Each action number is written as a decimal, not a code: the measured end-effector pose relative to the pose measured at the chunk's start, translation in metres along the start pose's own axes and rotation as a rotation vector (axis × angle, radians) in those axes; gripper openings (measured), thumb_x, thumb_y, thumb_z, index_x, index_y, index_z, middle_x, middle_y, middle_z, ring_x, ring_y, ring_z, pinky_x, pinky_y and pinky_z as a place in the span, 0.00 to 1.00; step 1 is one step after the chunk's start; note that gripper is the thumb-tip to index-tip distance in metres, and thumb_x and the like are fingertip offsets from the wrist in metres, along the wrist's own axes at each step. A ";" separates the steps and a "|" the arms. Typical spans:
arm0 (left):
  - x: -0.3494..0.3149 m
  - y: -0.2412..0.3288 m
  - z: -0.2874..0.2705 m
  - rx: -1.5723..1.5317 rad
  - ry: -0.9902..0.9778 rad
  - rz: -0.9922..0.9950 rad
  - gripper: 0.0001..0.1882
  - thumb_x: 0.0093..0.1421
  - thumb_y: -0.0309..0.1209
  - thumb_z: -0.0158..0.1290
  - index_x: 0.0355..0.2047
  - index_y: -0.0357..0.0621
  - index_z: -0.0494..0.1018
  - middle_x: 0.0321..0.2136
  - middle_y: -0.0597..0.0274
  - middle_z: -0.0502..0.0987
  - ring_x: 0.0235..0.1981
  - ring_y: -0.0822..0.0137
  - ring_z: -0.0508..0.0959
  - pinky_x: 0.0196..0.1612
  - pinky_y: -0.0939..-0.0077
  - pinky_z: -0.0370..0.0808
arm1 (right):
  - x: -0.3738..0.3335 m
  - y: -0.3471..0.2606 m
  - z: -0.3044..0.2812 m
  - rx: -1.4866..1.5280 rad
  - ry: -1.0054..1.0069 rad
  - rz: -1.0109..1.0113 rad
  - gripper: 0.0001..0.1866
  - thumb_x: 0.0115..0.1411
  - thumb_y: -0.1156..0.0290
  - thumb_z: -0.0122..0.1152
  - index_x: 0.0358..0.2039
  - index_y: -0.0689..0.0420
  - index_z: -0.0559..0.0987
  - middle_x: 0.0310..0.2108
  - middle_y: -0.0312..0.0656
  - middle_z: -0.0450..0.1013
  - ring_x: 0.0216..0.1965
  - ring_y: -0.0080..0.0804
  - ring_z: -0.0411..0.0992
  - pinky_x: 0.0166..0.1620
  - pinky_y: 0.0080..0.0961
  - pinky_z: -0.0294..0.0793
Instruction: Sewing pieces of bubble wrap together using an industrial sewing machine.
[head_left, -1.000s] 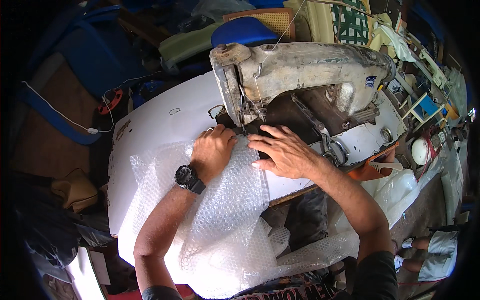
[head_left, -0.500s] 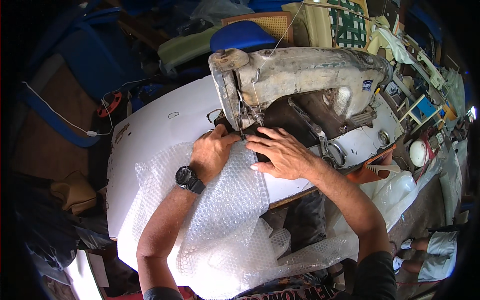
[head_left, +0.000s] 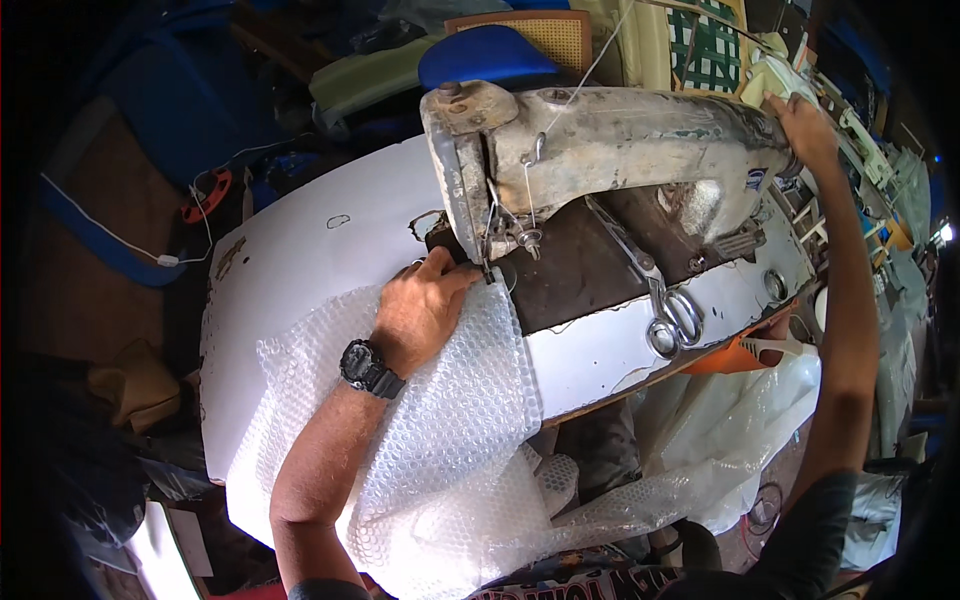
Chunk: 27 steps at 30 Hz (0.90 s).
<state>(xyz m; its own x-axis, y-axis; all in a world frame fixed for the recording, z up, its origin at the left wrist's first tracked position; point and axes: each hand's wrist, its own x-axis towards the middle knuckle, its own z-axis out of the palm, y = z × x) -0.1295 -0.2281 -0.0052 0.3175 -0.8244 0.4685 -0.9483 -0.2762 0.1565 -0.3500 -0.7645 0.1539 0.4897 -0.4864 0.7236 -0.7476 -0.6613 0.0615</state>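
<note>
An old, paint-worn sewing machine stands on a white table. A sheet of bubble wrap runs under its presser foot and drapes over the near table edge. My left hand, with a black watch at the wrist, presses its bent fingers on the bubble wrap's top edge, just left of the foot. My right hand reaches to the machine's right end, its fingers curled over the handwheel. White thread runs down the machine head to the needle area.
Metal scissors lie on the table right of the bubble wrap, near a small metal ring. An orange object sits below the right table edge. A blue cushion and chair parts stand behind the machine.
My right hand has left the bubble wrap beside the presser foot and moved up and right to the handwheel, uncovering the scissors. My left hand stays by the foot. The view has shifted slightly.
</note>
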 end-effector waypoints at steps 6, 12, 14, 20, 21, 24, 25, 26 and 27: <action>-0.003 -0.003 -0.003 -0.001 -0.016 -0.002 0.11 0.61 0.24 0.59 0.43 0.49 0.85 0.38 0.55 0.78 0.33 0.53 0.84 0.35 0.59 0.83 | 0.028 0.055 0.068 0.559 -0.480 0.140 0.24 0.76 0.56 0.45 0.52 0.65 0.80 0.33 0.53 0.80 0.28 0.42 0.73 0.38 0.40 0.72; 0.000 0.004 -0.010 -0.001 -0.081 -0.077 0.11 0.63 0.26 0.59 0.45 0.49 0.85 0.38 0.56 0.80 0.38 0.55 0.83 0.43 0.60 0.81 | -0.078 0.038 0.068 0.709 0.078 0.241 0.26 0.76 0.53 0.48 0.49 0.65 0.82 0.41 0.46 0.82 0.38 0.31 0.77 0.45 0.28 0.75; 0.002 -0.001 -0.004 -0.024 -0.050 -0.050 0.11 0.63 0.26 0.59 0.45 0.49 0.85 0.39 0.55 0.81 0.39 0.53 0.84 0.44 0.60 0.82 | -0.137 0.044 0.048 0.772 -0.067 0.362 0.28 0.77 0.49 0.44 0.50 0.63 0.82 0.40 0.44 0.81 0.40 0.32 0.76 0.46 0.29 0.75; -0.016 -0.011 -0.008 -0.032 -0.040 -0.081 0.11 0.65 0.29 0.57 0.47 0.44 0.82 0.44 0.53 0.81 0.46 0.49 0.81 0.51 0.58 0.77 | -0.349 -0.110 -0.109 1.313 -0.202 0.153 0.18 0.75 0.68 0.44 0.35 0.62 0.81 0.32 0.44 0.78 0.32 0.32 0.78 0.37 0.28 0.78; -0.018 -0.010 -0.013 0.051 -0.022 -0.055 0.12 0.66 0.30 0.57 0.48 0.44 0.81 0.45 0.53 0.81 0.49 0.49 0.80 0.53 0.57 0.75 | -0.383 -0.144 -0.139 1.333 -0.451 0.110 0.16 0.74 0.69 0.47 0.35 0.62 0.80 0.33 0.44 0.79 0.32 0.31 0.78 0.38 0.28 0.78; -0.019 0.009 -0.024 0.135 0.019 -0.003 0.14 0.65 0.30 0.58 0.50 0.45 0.81 0.47 0.54 0.81 0.53 0.50 0.78 0.57 0.57 0.70 | -0.463 -0.229 -0.163 1.838 -1.198 0.523 0.17 0.75 0.65 0.54 0.51 0.66 0.80 0.47 0.46 0.80 0.47 0.30 0.79 0.51 0.26 0.79; -0.026 0.017 -0.032 0.144 0.021 0.005 0.15 0.64 0.30 0.58 0.50 0.46 0.80 0.47 0.55 0.81 0.54 0.51 0.77 0.59 0.56 0.69 | -0.480 -0.254 -0.161 1.903 -1.253 0.638 0.16 0.74 0.65 0.56 0.52 0.65 0.79 0.49 0.45 0.79 0.48 0.29 0.78 0.51 0.26 0.79; -0.032 0.023 -0.039 0.140 -0.003 0.030 0.15 0.65 0.31 0.58 0.51 0.44 0.80 0.48 0.53 0.81 0.54 0.51 0.77 0.58 0.55 0.70 | -0.491 -0.274 -0.161 1.967 -1.308 0.758 0.16 0.74 0.65 0.57 0.53 0.65 0.79 0.50 0.45 0.79 0.49 0.28 0.77 0.51 0.26 0.78; -0.044 0.028 -0.043 0.125 -0.036 0.034 0.15 0.65 0.30 0.58 0.51 0.44 0.80 0.49 0.53 0.81 0.54 0.50 0.78 0.59 0.55 0.70 | -0.494 -0.289 -0.160 1.966 -1.291 0.749 0.16 0.73 0.65 0.58 0.52 0.64 0.79 0.48 0.44 0.79 0.48 0.27 0.77 0.50 0.26 0.78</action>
<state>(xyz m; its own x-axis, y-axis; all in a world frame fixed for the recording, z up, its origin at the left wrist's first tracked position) -0.1703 -0.1779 0.0161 0.2872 -0.8508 0.4401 -0.9517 -0.3054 0.0309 -0.4476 -0.2417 -0.1111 0.9237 -0.2356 -0.3019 -0.1402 0.5255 -0.8392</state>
